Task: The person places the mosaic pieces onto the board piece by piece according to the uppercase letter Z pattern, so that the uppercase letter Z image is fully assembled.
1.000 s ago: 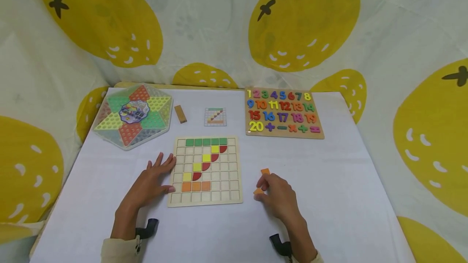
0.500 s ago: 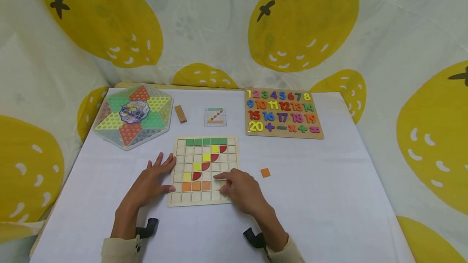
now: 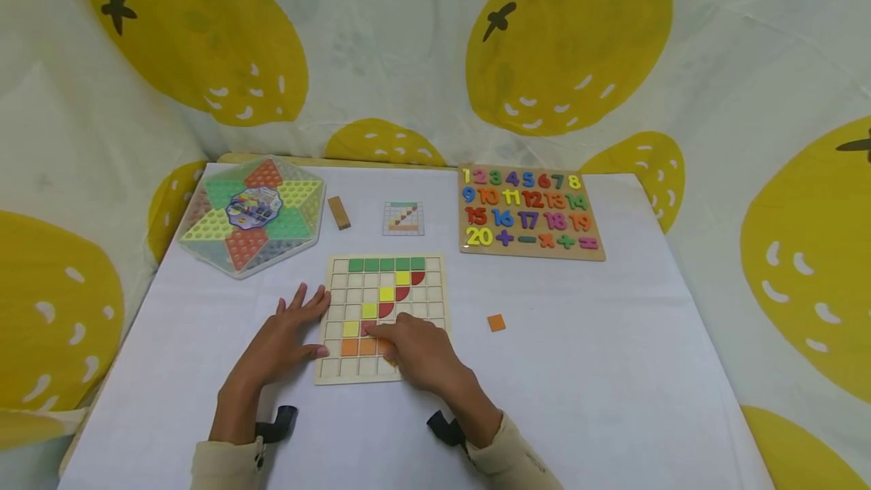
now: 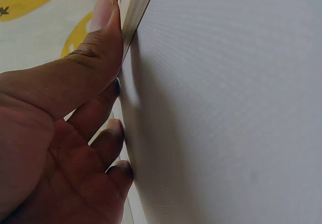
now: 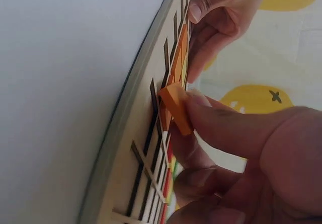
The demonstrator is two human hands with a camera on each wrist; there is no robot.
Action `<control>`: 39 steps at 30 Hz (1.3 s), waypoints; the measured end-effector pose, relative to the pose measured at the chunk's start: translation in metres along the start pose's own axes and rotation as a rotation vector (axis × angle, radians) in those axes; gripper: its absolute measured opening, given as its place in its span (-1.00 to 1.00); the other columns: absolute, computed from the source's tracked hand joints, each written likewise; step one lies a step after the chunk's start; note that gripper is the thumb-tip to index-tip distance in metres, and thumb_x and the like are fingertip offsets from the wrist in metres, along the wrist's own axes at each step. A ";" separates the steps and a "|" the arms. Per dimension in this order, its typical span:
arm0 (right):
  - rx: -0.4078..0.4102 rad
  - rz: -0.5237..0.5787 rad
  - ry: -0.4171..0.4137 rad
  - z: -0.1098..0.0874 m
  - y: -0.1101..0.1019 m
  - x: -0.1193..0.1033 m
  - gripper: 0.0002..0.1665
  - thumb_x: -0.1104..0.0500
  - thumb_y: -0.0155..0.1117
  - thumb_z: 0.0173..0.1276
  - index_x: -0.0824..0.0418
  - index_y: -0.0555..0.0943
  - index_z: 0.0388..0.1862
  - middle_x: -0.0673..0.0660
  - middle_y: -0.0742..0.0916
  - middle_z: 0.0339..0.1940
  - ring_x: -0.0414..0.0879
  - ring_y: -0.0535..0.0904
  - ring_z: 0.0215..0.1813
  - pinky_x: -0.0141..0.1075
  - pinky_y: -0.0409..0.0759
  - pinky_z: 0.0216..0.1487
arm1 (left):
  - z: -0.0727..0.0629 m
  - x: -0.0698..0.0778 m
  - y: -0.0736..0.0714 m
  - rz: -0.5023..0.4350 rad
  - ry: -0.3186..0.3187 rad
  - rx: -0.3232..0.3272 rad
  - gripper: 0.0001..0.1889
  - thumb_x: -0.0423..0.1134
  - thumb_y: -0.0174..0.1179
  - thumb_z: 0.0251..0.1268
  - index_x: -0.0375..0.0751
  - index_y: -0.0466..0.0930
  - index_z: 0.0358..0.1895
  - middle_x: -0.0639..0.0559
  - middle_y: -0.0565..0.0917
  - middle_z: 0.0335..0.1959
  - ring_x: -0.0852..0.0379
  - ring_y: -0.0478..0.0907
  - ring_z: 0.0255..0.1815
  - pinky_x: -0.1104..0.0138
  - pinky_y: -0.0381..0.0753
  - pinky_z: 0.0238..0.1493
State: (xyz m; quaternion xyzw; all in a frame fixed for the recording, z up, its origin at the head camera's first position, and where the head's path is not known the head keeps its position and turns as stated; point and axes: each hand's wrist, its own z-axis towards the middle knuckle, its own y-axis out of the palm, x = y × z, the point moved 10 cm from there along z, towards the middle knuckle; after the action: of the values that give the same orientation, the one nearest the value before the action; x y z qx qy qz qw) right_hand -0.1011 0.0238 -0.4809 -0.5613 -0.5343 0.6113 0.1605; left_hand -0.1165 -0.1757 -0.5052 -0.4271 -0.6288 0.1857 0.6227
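Note:
A wooden grid board (image 3: pixel 432 295) lies flat, set with a row of green squares (image 3: pixel 386 265), a diagonal of yellow squares and red quarter-round pieces (image 3: pixel 386 310), and a row of orange squares (image 3: pixel 350 348). My left hand (image 3: pixel 282 339) rests along its left edge, fingers spread and thumb at the rim. Over the lower middle of the board, my right hand (image 3: pixel 423 354) pinches an orange square tile (image 5: pixel 176 108), its thumb on the tile's face. The index fingertip overlaps the lowest red piece. Another orange square tile (image 3: pixel 497 322) lies alone right of the board.
Behind the board lies a small pattern card (image 3: pixel 404 218) with a small wooden block (image 3: pixel 339 213) to its left. A star-patterned hexagonal game board (image 3: pixel 253 218) sits at the back left, a number puzzle board (image 3: pixel 531 212) at the back right.
My right hand has moved left from the two loose orange tiles onto the board, carrying one of them. The other tile stays on the table. My left hand has kept its place.

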 end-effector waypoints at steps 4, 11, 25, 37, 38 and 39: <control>0.083 0.125 0.088 -0.003 -0.010 0.015 -0.72 0.10 0.49 0.43 -0.10 0.82 0.09 -0.09 0.70 -0.33 -0.22 0.48 -0.33 -0.40 0.43 -0.37 | 0.001 0.000 0.001 0.004 -0.006 -0.001 0.11 -0.23 0.66 -0.06 -0.15 0.26 0.65 -0.13 0.22 0.69 -0.34 -0.11 0.79 -0.38 -0.11 0.70; 0.204 0.195 0.255 -0.011 -0.021 0.041 -0.78 0.08 0.61 0.32 -0.01 0.66 -0.36 -0.11 0.58 -0.60 -0.17 0.49 -0.44 -0.32 0.44 -0.45 | 0.001 0.001 -0.001 -0.006 -0.014 0.001 0.11 -0.22 0.66 -0.06 -0.14 0.26 0.65 -0.14 0.22 0.69 -0.34 -0.12 0.79 -0.39 -0.12 0.70; 0.231 0.163 0.259 -0.012 -0.019 0.047 -0.77 0.02 0.63 0.29 -0.02 0.68 -0.33 -0.14 0.58 -0.59 -0.20 0.47 -0.44 -0.34 0.41 -0.45 | 0.001 0.003 0.000 -0.020 -0.029 -0.003 0.11 -0.23 0.67 -0.07 -0.13 0.27 0.65 -0.15 0.23 0.68 -0.35 -0.12 0.79 -0.38 -0.12 0.70; 0.359 0.141 0.432 -0.043 -0.069 0.122 -0.69 0.07 0.67 0.22 -0.02 0.76 -0.09 -0.03 0.72 -0.33 -0.09 0.54 -0.27 -0.28 0.46 -0.29 | 0.000 0.002 0.000 -0.021 -0.022 -0.003 0.11 -0.22 0.67 -0.07 -0.14 0.27 0.65 -0.15 0.23 0.68 -0.36 -0.11 0.78 -0.38 -0.11 0.69; 0.362 0.127 0.442 -0.046 -0.072 0.130 -0.67 0.09 0.68 0.21 -0.02 0.76 -0.07 -0.01 0.73 -0.29 -0.08 0.56 -0.24 -0.28 0.47 -0.27 | 0.000 0.002 0.000 -0.020 -0.022 -0.003 0.11 -0.21 0.67 -0.07 -0.13 0.27 0.65 -0.14 0.23 0.68 -0.35 -0.11 0.78 -0.37 -0.11 0.70; 0.365 0.117 0.449 -0.049 -0.075 0.135 -0.65 0.11 0.68 0.21 -0.01 0.77 -0.04 0.01 0.73 -0.24 -0.07 0.58 -0.21 -0.26 0.49 -0.25 | 0.000 0.002 -0.001 -0.019 -0.021 -0.002 0.11 -0.21 0.67 -0.07 -0.13 0.27 0.65 -0.14 0.23 0.68 -0.35 -0.11 0.78 -0.37 -0.11 0.70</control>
State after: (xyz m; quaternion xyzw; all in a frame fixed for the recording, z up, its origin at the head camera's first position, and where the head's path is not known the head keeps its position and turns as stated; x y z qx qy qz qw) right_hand -0.1324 0.1833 -0.4780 -0.6742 -0.3333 0.5661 0.3376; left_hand -0.1166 -0.1746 -0.5035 -0.4196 -0.6395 0.1839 0.6174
